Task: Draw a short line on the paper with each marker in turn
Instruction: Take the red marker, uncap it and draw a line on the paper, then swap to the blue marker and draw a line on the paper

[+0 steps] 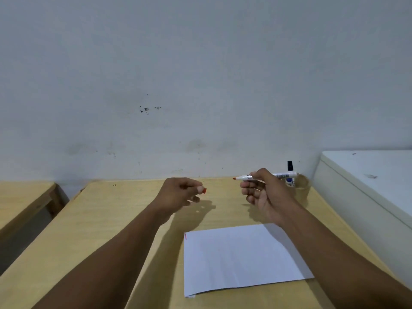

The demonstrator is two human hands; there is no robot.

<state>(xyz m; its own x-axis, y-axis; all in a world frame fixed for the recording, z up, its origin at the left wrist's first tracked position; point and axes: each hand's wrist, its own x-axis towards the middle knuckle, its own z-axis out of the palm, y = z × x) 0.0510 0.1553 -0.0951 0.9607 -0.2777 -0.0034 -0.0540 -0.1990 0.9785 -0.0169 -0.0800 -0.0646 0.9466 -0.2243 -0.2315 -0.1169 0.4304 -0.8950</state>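
The right hand (265,192) grips the red marker (265,176) mid-barrel, bare tip pointing left, above the table's (116,219) far side. The left hand (178,192) pinches its red cap (204,190). The marker looks light, stiff and smooth, best held nearer the tip. The paper (240,257) lies near, below both hands, with a short red line (185,236) at its far-left corner.
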